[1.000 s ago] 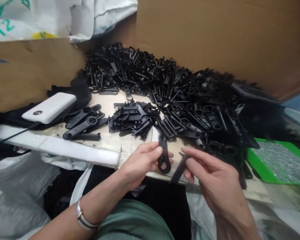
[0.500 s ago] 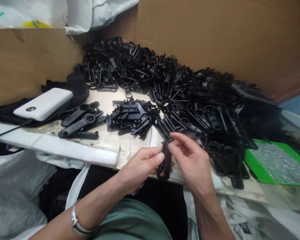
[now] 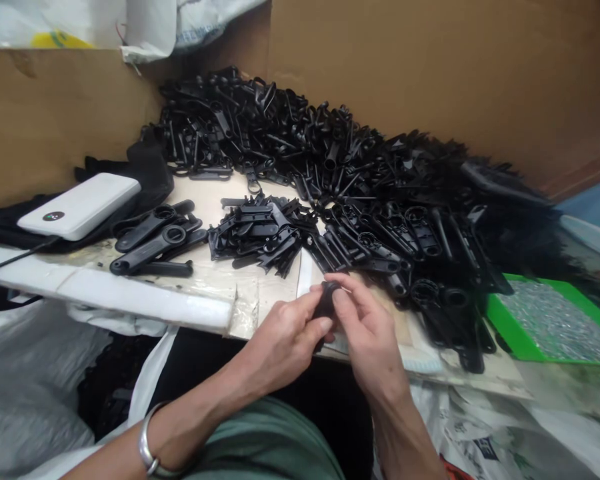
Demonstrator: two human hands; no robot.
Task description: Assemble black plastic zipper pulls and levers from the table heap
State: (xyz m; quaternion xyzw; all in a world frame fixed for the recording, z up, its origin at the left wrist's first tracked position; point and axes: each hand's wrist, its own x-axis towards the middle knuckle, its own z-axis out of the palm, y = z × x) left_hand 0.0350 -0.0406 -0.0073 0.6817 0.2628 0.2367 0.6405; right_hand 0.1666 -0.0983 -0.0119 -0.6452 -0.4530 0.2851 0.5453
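Both my hands meet at the table's front edge around one black plastic part (image 3: 327, 300) with a rounded end. My left hand (image 3: 287, 333) grips it from the left, fingers wrapped about it. From the right, the thumb and fingers of my right hand (image 3: 373, 327) close on its upper end. Most of the part is covered by my fingers. Just beyond lies a small heap of short black plastic pieces (image 3: 260, 230). Longer black arm-shaped parts with ring ends (image 3: 415, 227) lie to the right, and a few more arm-shaped parts (image 3: 150, 248) sit at the left.
A large pile of black parts (image 3: 280, 127) rises against the cardboard wall (image 3: 430, 67). At right stands a green tray (image 3: 517, 340) of small shiny metal pieces. A white power bank (image 3: 83, 205) with a cable rests on black cloth at left. White foam (image 3: 145, 303) lines the front edge.
The black part has turned in my hands, from its long side showing to mostly its rounded end. My left hand covers more of it now. The view has shifted slightly.
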